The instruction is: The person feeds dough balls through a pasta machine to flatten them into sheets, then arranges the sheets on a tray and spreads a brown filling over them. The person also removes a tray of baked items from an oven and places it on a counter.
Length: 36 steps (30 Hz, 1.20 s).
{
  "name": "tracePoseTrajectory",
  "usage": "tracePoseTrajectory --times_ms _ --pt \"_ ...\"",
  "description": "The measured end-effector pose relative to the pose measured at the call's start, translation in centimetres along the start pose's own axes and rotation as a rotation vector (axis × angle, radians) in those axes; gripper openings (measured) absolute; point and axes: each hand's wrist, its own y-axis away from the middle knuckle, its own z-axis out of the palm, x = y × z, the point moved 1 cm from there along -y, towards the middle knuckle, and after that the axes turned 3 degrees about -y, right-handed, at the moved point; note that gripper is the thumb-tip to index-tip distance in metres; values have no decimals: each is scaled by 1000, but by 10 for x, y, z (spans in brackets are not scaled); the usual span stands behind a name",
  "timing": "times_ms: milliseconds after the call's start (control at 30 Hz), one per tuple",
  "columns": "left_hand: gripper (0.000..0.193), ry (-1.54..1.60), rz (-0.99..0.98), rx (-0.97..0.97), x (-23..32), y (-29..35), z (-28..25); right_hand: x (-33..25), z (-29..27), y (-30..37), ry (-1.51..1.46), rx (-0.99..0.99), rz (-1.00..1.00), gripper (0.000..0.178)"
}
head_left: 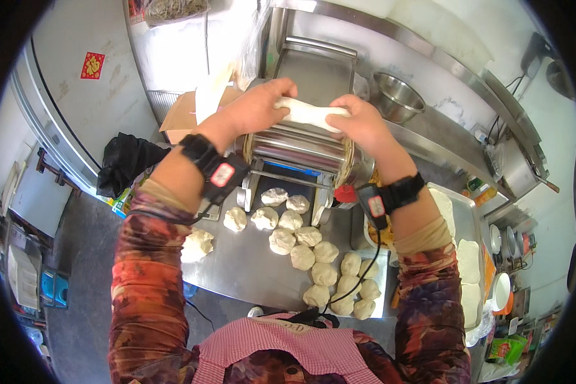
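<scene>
A white piece of dough is stretched between my two hands, above a dough roller machine with shiny metal rollers. My left hand grips its left end, fingers curled around it. At the other end, my right hand pinches the dough between thumb and fingers. Below the machine, several round dough balls lie in a cluster on the steel table. A larger lump of dough sits apart at the table's left edge.
Flat dough sheets lie on a metal tray at the right. A steel bowl stands on the shelf behind my right hand. An open cardboard box and a black bag are on the left. A cable hangs over the dough balls.
</scene>
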Motion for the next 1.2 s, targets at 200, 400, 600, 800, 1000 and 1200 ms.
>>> tracePoseTrajectory --times_ms 200,400,600,800,1000,1200 --pt "39 -622 103 -236 -22 -8 24 17 16 -21 1235 -148 -71 17" --pt "42 -673 -71 -389 5 24 23 11 18 12 1140 -109 -140 34" --pt "41 -577 -115 -348 23 18 24 7 10 84 775 124 -512 40" --pt "39 -307 -209 -398 29 3 43 -3 12 136 623 197 -567 35" --pt "36 163 74 109 38 51 45 1 17 173 574 179 -592 32" --pt "24 1123 -528 -404 1 124 125 31 35 191 395 153 -490 28"
